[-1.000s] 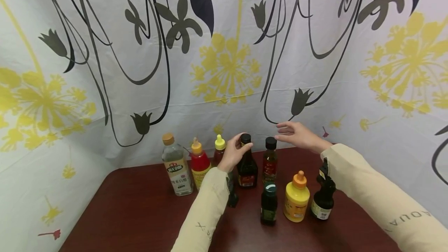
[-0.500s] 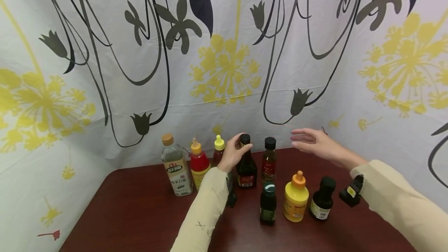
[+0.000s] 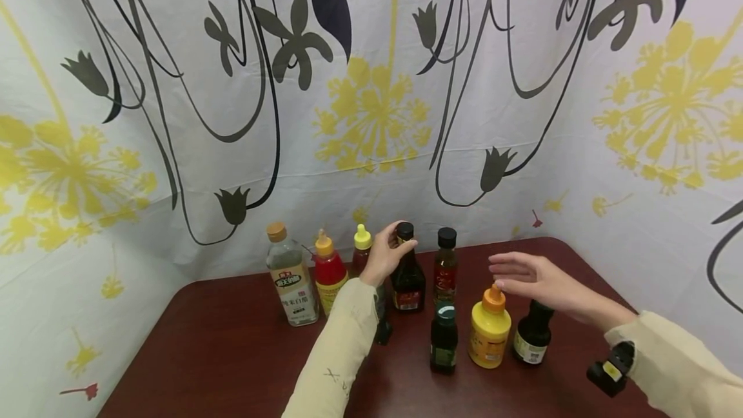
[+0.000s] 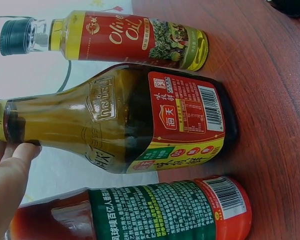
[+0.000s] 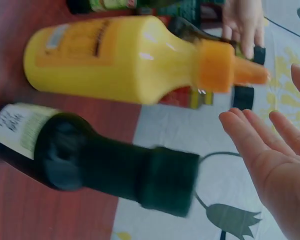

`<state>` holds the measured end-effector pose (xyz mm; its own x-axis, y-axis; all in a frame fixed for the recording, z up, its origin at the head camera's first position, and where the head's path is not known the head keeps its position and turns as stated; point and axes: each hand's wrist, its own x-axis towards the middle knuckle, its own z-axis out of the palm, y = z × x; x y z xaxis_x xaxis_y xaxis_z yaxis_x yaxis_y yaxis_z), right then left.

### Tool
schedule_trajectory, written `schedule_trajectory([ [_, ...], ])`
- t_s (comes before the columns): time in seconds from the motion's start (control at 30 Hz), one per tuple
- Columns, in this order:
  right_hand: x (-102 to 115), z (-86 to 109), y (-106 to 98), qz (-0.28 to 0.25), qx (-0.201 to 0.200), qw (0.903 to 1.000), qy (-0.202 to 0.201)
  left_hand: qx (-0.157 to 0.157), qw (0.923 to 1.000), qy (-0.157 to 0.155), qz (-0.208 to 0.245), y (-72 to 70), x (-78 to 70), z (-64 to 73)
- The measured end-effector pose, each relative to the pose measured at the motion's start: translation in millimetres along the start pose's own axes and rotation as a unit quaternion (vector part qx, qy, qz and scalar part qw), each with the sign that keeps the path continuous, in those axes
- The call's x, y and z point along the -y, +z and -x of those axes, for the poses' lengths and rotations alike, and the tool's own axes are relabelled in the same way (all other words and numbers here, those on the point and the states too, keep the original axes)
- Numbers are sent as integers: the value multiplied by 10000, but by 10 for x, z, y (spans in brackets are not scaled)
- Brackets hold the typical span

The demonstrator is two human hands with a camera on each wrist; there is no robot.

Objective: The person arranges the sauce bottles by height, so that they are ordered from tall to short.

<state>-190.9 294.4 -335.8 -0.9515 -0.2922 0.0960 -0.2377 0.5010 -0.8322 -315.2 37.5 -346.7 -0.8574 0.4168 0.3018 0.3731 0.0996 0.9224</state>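
Note:
At the back of the table my left hand (image 3: pixel 385 255) grips the neck of a dark soy sauce bottle (image 3: pixel 408 286), which stands upright. In the left wrist view, a thumb and fingers curl round that neck. An olive oil bottle (image 4: pixel 130 40) with a red label stands just right of it. My right hand (image 3: pixel 542 279) holds nothing; its fingers are loosely straight, just above the yellow squeeze bottle (image 3: pixel 490 331) with its orange nozzle. A dark round-shouldered bottle (image 3: pixel 531 337) stands below that hand, its cap partly covered in the head view.
On the left stand a white vinegar bottle (image 3: pixel 295 292), a red squeeze bottle (image 3: pixel 331 271) and a yellow-capped bottle (image 3: pixel 362 250) partly behind my left hand. A small dark bottle (image 3: pixel 444 347) is in front. A patterned cloth (image 3: pixel 371 199) hangs behind the table (image 3: pixel 232 340).
My right hand has moved away from beside the olive oil bottle's cap, first to the right, then down toward the yellow squeeze bottle. The left hand keeps its grip on the soy sauce bottle.

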Motion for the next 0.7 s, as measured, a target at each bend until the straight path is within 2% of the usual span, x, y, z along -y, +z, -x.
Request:
schedule_trajectory([
  [0.23, -103, 42, 158, -145, 262, 9989, -352, -9, 10000, 41, 17, 7, 17, -6],
  [0.5, -172, 34, 263, 233, 66, 9964, -808, 10, 10000, 9, -2, -2, -6, -2],
  [0.7, -189, 47, 294, 633, -294, 9951, -696, -4, 10000, 48, -47, 1, -3, 1],
])
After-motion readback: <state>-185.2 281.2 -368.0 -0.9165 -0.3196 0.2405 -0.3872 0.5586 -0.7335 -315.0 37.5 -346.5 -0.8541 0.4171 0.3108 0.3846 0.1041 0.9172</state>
